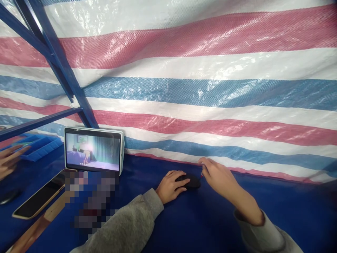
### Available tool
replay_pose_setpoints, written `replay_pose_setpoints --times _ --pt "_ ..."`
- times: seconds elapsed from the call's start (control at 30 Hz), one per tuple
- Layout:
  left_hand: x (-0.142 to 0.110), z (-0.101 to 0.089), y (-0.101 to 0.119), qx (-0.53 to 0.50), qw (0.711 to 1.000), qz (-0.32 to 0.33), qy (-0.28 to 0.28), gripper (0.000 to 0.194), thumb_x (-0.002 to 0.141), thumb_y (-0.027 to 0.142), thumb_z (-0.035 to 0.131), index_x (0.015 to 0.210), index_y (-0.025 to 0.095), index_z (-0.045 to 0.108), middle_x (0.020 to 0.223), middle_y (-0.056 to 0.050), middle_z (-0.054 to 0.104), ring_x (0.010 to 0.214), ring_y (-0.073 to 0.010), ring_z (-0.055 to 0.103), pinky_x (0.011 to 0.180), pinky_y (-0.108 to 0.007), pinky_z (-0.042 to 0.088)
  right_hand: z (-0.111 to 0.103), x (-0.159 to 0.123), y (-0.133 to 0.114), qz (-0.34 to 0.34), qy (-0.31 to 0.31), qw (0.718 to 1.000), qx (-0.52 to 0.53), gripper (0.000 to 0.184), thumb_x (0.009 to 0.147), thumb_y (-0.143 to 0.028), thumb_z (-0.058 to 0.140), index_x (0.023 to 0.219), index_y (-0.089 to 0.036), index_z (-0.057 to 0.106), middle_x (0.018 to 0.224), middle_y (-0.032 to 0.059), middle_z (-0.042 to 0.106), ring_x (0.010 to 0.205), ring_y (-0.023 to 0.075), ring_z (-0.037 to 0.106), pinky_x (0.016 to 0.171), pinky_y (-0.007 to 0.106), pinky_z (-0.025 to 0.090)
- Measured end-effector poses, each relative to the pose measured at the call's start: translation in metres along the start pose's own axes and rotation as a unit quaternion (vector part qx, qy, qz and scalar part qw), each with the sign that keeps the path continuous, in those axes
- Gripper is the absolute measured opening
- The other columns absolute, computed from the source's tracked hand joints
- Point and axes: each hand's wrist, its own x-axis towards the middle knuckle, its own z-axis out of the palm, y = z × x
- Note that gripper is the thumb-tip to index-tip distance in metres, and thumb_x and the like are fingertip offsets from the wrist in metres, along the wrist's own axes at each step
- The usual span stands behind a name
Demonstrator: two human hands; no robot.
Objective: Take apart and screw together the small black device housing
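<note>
A black computer mouse lies on the blue tabletop near the striped sheeting. My left hand is closed around its left end, with fingers over the top and thumb along the near side. Just right of the mouse, my right hand is bent down with its fingers pinched together. Something tiny with a bit of red shows under those fingertips, too small and covered to name. Both forearms wear grey sleeves.
A tablet playing a video leans at the back left. A phone lies before it, near a blurred patch. Another person's hand is by a blue tray at far left. A blue metal frame stands behind.
</note>
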Motion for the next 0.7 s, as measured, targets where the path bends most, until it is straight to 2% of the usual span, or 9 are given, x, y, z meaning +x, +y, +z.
replay_pose_setpoints --times 0.1,0.23,0.33,0.43,0.5,0.6,0.7 --pt "0.000 0.001 0.000 0.005 1.000 0.004 0.000 0.031 0.095 0.035 0.053 0.123 0.026 0.061 0.129 -0.008 0.057 0.122 -0.0232 0.052 0.102 -0.043 0.043 0.002 0.003 0.006 0.012 0.000 1.000 0.011 0.030 0.097 -0.029 0.033 0.101 -0.020 0.061 0.072 0.0045 0.071 0.071 0.0225 0.067 0.061 0.029 0.037" --pt "0.000 0.003 -0.001 0.007 1.000 0.004 -0.001 0.031 0.094 0.036 0.054 0.123 0.026 0.061 0.129 -0.008 0.057 0.122 -0.0234 0.052 0.102 -0.044 0.043 0.003 -0.001 -0.001 -0.020 -0.005 1.000 0.013 0.038 0.097 -0.045 0.034 0.090 -0.021 0.062 0.071 0.0063 0.071 0.068 0.0223 0.067 0.060 0.029 0.037" --pt "0.000 0.003 -0.001 0.005 1.000 0.005 0.001 0.032 0.095 0.036 0.053 0.124 0.026 0.061 0.129 -0.008 0.057 0.122 -0.0234 0.052 0.103 -0.044 0.042 0.001 -0.004 -0.007 -0.036 -0.011 0.999 0.004 0.033 0.098 -0.034 0.030 0.100 -0.020 0.060 0.079 0.0072 0.072 0.071 0.0212 0.067 0.061 0.029 0.037" --pt "-0.001 0.002 -0.001 0.001 1.000 0.003 0.004 0.031 0.095 0.036 0.053 0.124 0.026 0.061 0.130 -0.008 0.057 0.122 -0.0232 0.052 0.102 -0.043 0.043 -0.002 -0.003 -0.004 -0.025 -0.002 1.000 -0.006 0.029 0.095 -0.022 0.032 0.107 -0.019 0.058 0.089 0.0077 0.072 0.076 0.0213 0.067 0.062 0.028 0.037" --pt "-0.001 0.002 -0.001 -0.002 1.000 0.004 0.007 0.031 0.095 0.036 0.053 0.123 0.026 0.061 0.130 -0.008 0.057 0.123 -0.0232 0.051 0.102 -0.043 0.043 -0.002 -0.001 -0.001 -0.014 -0.006 1.000 -0.013 0.031 0.096 -0.023 0.029 0.100 -0.019 0.060 0.080 0.0064 0.071 0.071 0.0211 0.067 0.060 0.028 0.036" --pt "0.000 0.002 -0.001 -0.003 1.000 0.005 0.008 0.031 0.095 0.036 0.053 0.123 0.026 0.062 0.130 -0.008 0.057 0.123 -0.0233 0.051 0.103 -0.043 0.042 -0.002 0.000 -0.002 -0.002 -0.018 1.000 -0.025 0.037 0.099 -0.035 0.028 0.092 -0.020 0.061 0.070 0.0061 0.070 0.067 0.0224 0.066 0.057 0.029 0.034" --pt "0.000 0.002 0.000 0.001 1.000 0.003 0.001 0.032 0.095 0.036 0.053 0.124 0.027 0.061 0.131 -0.008 0.056 0.123 -0.0234 0.051 0.103 -0.044 0.042 -0.003 -0.003 -0.006 -0.009 -0.022 1.000 -0.021 0.032 0.097 -0.033 0.031 0.099 -0.020 0.060 0.080 0.0075 0.071 0.073 0.0232 0.067 0.059 0.029 0.035"
